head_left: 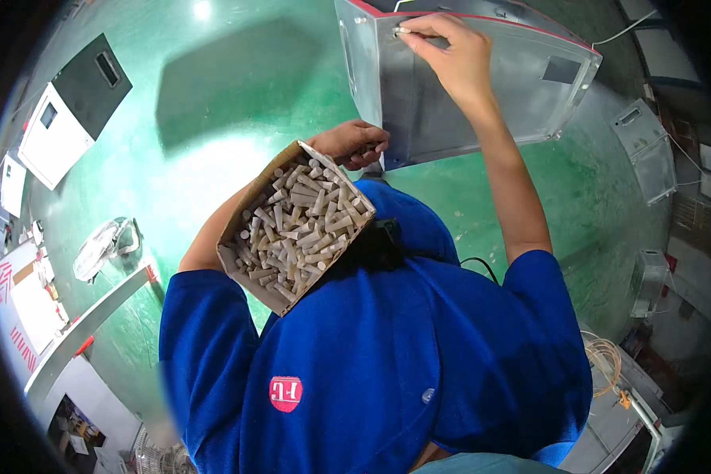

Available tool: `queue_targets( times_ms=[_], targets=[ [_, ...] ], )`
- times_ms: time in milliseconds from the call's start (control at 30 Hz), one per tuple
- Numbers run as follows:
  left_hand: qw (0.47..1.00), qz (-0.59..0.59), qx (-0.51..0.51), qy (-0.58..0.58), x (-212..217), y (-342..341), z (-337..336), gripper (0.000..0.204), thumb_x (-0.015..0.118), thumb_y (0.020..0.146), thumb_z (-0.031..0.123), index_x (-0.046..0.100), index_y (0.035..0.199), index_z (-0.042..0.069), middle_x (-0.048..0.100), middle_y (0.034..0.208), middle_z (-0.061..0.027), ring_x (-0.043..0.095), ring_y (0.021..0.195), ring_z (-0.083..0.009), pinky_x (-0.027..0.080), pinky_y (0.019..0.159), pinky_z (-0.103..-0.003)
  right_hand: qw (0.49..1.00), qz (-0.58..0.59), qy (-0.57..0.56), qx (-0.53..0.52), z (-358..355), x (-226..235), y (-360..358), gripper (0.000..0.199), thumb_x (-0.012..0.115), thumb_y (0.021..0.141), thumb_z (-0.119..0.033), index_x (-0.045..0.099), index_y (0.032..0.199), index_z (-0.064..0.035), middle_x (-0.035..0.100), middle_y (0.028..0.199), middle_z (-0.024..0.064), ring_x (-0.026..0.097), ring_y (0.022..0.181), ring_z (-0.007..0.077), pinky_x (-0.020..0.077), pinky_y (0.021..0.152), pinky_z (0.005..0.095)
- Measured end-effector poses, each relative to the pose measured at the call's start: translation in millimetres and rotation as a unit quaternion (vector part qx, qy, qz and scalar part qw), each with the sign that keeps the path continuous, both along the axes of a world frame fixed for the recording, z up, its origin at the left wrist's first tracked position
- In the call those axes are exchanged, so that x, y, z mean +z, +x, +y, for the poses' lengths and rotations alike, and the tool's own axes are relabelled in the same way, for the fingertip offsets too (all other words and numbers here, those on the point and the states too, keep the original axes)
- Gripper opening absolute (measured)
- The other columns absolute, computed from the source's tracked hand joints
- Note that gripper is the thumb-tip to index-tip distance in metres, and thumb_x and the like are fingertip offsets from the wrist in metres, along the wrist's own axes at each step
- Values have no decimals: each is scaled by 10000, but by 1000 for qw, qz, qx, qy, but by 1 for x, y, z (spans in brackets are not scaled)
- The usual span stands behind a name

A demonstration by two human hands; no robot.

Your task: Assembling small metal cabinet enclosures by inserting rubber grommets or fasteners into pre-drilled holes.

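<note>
While right hand [450, 59] pinches a small plug [401, 31] against the metal panel [482, 95] | left hand [355, 144], below panel, grips tilted cardboard box [249, 217] | risk: plugs [300, 221] likely spill.

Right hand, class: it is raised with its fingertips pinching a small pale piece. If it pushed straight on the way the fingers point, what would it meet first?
Most likely the metal panel: the right hand already holds the small pale piece at the panel's upper left corner. Whether they touch cannot be told.
</note>
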State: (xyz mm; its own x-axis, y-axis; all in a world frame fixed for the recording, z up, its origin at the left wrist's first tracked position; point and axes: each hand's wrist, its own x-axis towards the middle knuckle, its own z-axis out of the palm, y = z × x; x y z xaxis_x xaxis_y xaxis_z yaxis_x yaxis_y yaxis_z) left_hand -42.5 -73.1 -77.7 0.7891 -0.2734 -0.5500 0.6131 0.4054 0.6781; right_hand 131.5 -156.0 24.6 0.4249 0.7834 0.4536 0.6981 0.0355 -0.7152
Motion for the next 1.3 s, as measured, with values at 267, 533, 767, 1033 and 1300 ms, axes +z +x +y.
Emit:
queue_targets(
  times_ms=[267, 533, 767, 1033, 1300],
  targets=[
    [998, 38, 51, 19, -3, -6, 8, 293, 452, 927, 288, 467, 685, 123, 399, 532, 44, 300, 417, -49, 196, 374, -221, 991, -130, -1, -26, 12, -41, 53, 139, 692, 722, -26, 685, 858, -51, 671, 785, 36, 648, 716, 121, 498, 638, 242],
    [992, 44, 120, 25, -23, -8, 13, 310, 454, 936, 300, 461, 688, 115, 399, 538, 37, 323, 429, -58, 231, 379, -224, 974, -221, 42, 5, 36, -50, 99, 133, 688, 689, -48, 558, 700, -21, 599, 654, 68, 574, 596, 169, 433, 538, 296],
    [991, 46, 121, 33, -35, -9, 13, 290, 466, 925, 297, 476, 708, 105, 412, 553, 29, 350, 445, -73, 264, 400, -238, 979, -192, -47, -45, 64, -46, 123, 206, 738, 603, -48, 612, 765, -42, 597, 649, 104, 586, 579, 189, 435, 528, 313],
    [991, 2, 135, -20, -40, -4, 30, 225, 513, 868, 275, 519, 712, 112, 468, 573, 30, 402, 451, -65, 320, 408, -232, 856, -32, -65, 511, 65, 28, -64, 94, 683, 725, -67, 655, 804, -25, 598, 752, 80, 601, 724, 232, 496, 677, 314],
    [985, 12, 172, -20, -31, -6, 46, 247, 506, 882, 279, 510, 703, 109, 454, 566, 33, 375, 442, -59, 292, 395, -227, 805, -247, -103, 530, 74, 30, -69, 194, 588, 776, -152, 572, 940, -48, 577, 980, 101, 534, 998, 282, 401, 910, 399]
  ],
)
